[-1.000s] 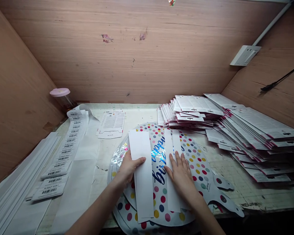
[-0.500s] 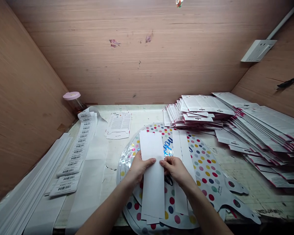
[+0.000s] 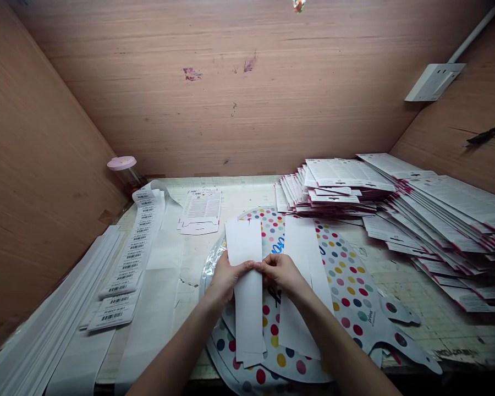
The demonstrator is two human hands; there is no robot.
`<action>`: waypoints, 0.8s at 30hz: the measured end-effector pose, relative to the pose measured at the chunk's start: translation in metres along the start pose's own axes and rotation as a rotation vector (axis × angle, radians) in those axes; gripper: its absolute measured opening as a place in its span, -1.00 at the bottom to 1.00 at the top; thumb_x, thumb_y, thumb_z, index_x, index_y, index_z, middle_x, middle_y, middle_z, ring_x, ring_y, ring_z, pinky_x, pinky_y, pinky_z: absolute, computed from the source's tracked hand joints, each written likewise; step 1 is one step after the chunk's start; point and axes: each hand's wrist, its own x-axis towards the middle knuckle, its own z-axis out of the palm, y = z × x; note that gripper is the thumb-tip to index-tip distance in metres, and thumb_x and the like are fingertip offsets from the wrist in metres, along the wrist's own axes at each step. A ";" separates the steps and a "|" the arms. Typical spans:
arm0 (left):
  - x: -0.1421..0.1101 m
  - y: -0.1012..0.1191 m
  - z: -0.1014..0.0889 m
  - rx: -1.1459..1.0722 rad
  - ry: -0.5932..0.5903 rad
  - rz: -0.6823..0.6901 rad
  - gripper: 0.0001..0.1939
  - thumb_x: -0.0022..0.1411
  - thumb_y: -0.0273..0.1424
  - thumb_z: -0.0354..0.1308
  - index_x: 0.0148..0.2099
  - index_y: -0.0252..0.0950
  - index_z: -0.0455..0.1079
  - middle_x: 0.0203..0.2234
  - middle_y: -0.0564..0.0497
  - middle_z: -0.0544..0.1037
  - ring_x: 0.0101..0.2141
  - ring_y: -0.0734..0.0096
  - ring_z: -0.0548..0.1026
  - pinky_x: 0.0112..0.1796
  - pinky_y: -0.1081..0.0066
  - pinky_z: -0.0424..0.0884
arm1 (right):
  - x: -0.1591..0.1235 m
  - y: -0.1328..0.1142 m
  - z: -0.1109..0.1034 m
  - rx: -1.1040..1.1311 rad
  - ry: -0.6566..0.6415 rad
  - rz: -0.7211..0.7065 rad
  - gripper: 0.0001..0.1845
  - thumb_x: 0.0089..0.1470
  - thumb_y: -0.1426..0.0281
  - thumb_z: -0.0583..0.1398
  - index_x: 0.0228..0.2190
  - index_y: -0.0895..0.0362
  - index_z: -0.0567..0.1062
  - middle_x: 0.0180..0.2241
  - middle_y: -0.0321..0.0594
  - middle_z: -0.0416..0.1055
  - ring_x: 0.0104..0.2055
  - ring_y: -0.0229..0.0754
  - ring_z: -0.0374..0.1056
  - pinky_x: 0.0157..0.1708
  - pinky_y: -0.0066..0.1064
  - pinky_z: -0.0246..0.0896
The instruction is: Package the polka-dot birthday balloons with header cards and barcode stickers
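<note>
My left hand (image 3: 227, 279) is closed around a few long white paper strips (image 3: 247, 313), its thumb lying across their front. At their right edge my right hand (image 3: 281, 270) pinches with thumb and forefinger, the tips meeting my left thumb. More white strips (image 3: 301, 242) lie to the right, partly hidden under my right hand and forearm. Beneath everything is a rounded, shiny sheet with coloured polka dots (image 3: 346, 286) and blue lettering, several such pieces overlapping.
Stacks of printed white cards (image 3: 445, 220) with pink edges fill the right side. On the left are folded barcode labels (image 3: 127, 258), long white sheets (image 3: 61, 308) and a pink-lidded jar (image 3: 124, 168). One flat printed card (image 3: 201, 212) lies behind. A socket (image 3: 435, 82) is on the wall.
Both hands and the held strips have shifted slightly left. The group of strips on the right now looks wider, with another strip on it. My fingertips have come together.
</note>
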 end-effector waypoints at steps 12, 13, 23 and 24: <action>-0.003 0.013 -0.010 -0.002 -0.010 -0.036 -0.39 -0.12 -0.42 0.47 -0.03 -0.31 0.31 -0.30 -0.12 0.60 -0.39 0.27 0.57 -0.36 0.35 0.53 | 0.012 0.007 0.007 0.248 -0.103 0.038 -0.62 -0.18 0.25 0.37 -0.64 0.11 0.27 -0.73 -0.43 0.29 -0.69 -0.35 0.22 -0.67 -0.52 0.14; -0.003 0.013 -0.009 -0.002 -0.002 -0.040 -0.40 -0.12 -0.42 0.47 -0.03 -0.31 0.30 -0.33 -0.09 0.60 -0.42 0.30 0.56 -0.38 0.36 0.52 | 0.012 0.008 0.007 0.270 -0.093 0.038 -0.60 -0.20 0.23 0.38 -0.63 0.10 0.25 -0.73 -0.44 0.29 -0.68 -0.34 0.23 -0.67 -0.51 0.16; -0.004 0.015 -0.012 0.180 -0.063 -0.029 -0.34 -0.10 -0.40 0.46 0.04 -0.30 0.28 -0.20 -0.16 0.59 -0.27 0.14 0.59 -0.34 0.31 0.54 | 0.008 0.005 0.000 0.329 -0.166 0.087 -0.70 -0.13 0.28 0.38 -0.58 0.20 0.42 -0.65 -0.28 0.43 -0.66 -0.33 0.32 -0.63 -0.52 0.27; -0.003 0.014 -0.012 0.208 -0.039 -0.019 -0.35 -0.11 -0.43 0.45 0.04 -0.31 0.28 -0.21 -0.15 0.60 -0.30 0.16 0.59 -0.35 0.32 0.53 | 0.008 0.005 0.000 0.328 -0.150 0.096 -0.72 -0.12 0.32 0.37 -0.58 0.19 0.40 -0.65 -0.29 0.43 -0.67 -0.34 0.32 -0.64 -0.53 0.26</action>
